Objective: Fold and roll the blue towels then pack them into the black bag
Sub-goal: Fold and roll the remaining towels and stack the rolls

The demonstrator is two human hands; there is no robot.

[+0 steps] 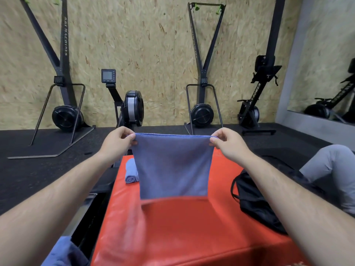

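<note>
A blue towel (173, 166) hangs folded in the air above the red padded mat (172, 227). My left hand (117, 142) pinches its top left corner and my right hand (228, 144) pinches its top right corner, so the top edge is stretched straight. A rolled blue towel (131, 173) lies on the mat at the far left, partly hidden behind the hanging one. The black bag (253, 200) lies on the mat's right side, under my right forearm. More blue cloth (63, 252) shows at the bottom left corner.
Ski and rowing machines (132, 108) stand along the chipboard wall on the black rubber floor (28, 169). A grey-trousered knee (334, 169) is at the right, and a mirror (326, 64) hangs on the right wall.
</note>
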